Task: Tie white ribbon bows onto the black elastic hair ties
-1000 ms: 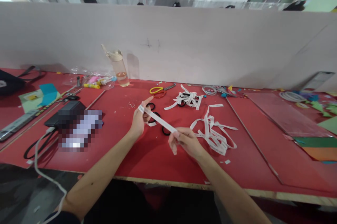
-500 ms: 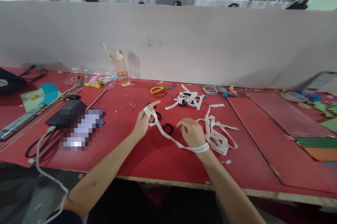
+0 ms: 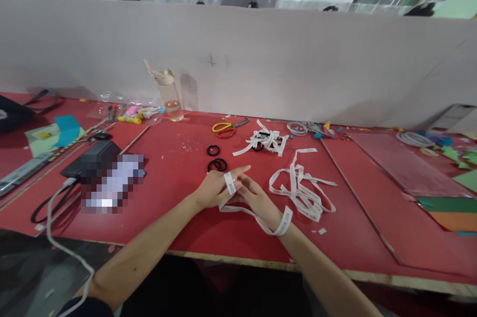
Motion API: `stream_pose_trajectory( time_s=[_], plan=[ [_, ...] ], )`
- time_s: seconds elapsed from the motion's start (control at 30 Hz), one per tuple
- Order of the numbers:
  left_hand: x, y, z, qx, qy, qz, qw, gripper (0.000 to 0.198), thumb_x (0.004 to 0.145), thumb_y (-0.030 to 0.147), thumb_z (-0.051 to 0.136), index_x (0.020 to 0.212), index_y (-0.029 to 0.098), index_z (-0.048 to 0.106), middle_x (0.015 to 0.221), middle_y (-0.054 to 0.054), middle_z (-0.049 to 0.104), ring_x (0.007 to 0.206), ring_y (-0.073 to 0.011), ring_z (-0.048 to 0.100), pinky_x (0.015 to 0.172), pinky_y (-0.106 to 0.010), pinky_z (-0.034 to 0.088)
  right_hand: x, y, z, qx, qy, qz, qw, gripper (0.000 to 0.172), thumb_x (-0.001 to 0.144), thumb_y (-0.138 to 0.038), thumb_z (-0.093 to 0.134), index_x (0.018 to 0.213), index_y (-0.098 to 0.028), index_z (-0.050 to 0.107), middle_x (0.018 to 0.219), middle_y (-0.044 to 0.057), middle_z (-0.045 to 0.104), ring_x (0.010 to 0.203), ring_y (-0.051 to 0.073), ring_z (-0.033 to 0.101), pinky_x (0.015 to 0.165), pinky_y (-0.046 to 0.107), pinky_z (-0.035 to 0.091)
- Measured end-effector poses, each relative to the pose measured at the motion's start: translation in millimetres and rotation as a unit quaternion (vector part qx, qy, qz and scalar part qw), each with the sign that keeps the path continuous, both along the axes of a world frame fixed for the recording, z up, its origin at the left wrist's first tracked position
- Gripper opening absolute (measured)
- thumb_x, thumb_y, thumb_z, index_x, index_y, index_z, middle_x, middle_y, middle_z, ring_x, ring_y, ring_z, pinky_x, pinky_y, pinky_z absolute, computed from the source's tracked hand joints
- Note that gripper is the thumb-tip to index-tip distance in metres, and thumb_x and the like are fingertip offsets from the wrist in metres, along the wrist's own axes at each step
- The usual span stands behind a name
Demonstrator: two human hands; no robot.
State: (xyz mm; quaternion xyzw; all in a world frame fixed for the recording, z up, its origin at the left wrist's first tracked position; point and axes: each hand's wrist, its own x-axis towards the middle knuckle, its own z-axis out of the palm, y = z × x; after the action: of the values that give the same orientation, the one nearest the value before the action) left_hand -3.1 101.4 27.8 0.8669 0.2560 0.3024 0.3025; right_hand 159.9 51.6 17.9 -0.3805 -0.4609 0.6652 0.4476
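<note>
My left hand (image 3: 214, 189) pinches one end of a white printed ribbon strip (image 3: 257, 217) between thumb and fingers. The strip loops down and around my right wrist. My right hand (image 3: 255, 198) meets the left hand above the red table (image 3: 179, 217), its fingers curled against the ribbon; a black ring that lay here is hidden under the hands. Two black hair ties (image 3: 216, 164) lie just beyond the hands, and a third black ring (image 3: 213, 150) sits farther back.
A loose pile of white ribbon (image 3: 301, 193) lies right of my hands, a knotted bundle (image 3: 265, 140) behind it. Yellow-handled scissors (image 3: 225, 127), a bottle (image 3: 169, 96), a blurred phone (image 3: 112, 183) with cable, and coloured paper (image 3: 447, 205) at the right. A white partition (image 3: 261, 58) closes the back.
The hands came together near the table's front. The ribbon, first stretched taut between them, dropped around my right wrist. My left hand moved right and down toward the right hand.
</note>
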Motion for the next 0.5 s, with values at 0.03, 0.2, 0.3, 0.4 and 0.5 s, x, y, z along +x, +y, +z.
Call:
stream_pose_trajectory(
  time_s=[0.03,0.2,0.3,0.4,0.5],
  plan=[
    [0,0,0.0,0.009,0.006,0.001,1.000,0.053,0.103,0.042,0.034,0.148,0.017,0.048,0.096,-0.011,0.077,0.078,-0.0197,0.072,0.071,-0.025,0.047,0,1,-0.8,-0.005,0.003,-0.006,1.000,0.057,0.078,-0.064,0.071,0.111,-0.020,0.059,0.098,0.005,0.070,0.085,0.018,0.070,0.079,0.033,0.060],
    [4,0,-0.7,0.055,0.023,0.021,0.998,0.055,0.103,0.046,0.030,0.146,0.016,0.049,0.076,-0.005,0.075,0.066,-0.0173,0.069,0.064,-0.024,0.046,3,6,-4.2,-0.036,0.011,-0.024,0.999,0.053,0.075,-0.057,0.078,0.105,-0.017,0.063,0.090,0.002,0.069,0.072,0.013,0.065,0.073,0.027,0.056],
    [6,-2,-1.3,0.073,0.034,0.058,0.995,0.054,0.104,0.045,0.030,0.145,0.015,0.048,0.063,-0.001,0.070,0.059,-0.0159,0.065,0.060,-0.023,0.043,5,8,-4.3,-0.046,0.005,-0.058,0.997,0.049,0.073,-0.056,0.079,0.099,-0.017,0.065,0.082,0.000,0.066,0.068,0.010,0.060,0.070,0.024,0.053],
    [8,-3,-0.6,0.092,0.054,0.104,0.989,0.053,0.104,0.043,0.030,0.144,0.014,0.050,0.062,-0.001,0.067,0.053,-0.0147,0.061,0.054,-0.023,0.036,6,9,-3.5,-0.046,-0.012,-0.091,0.995,0.045,0.068,-0.053,0.083,0.084,-0.016,0.062,0.075,-0.003,0.060,0.066,0.008,0.055,0.066,0.020,0.047],
    [11,-5,3.1,0.098,0.065,0.122,0.986,0.051,0.103,0.041,0.032,0.143,0.015,0.050,0.066,-0.002,0.069,0.055,-0.0149,0.062,0.053,-0.023,0.034,6,8,-3.2,-0.044,0.014,-0.078,0.996,0.044,0.067,-0.049,0.085,0.077,-0.017,0.058,0.073,-0.004,0.057,0.068,0.008,0.054,0.068,0.020,0.048]
  ],
)
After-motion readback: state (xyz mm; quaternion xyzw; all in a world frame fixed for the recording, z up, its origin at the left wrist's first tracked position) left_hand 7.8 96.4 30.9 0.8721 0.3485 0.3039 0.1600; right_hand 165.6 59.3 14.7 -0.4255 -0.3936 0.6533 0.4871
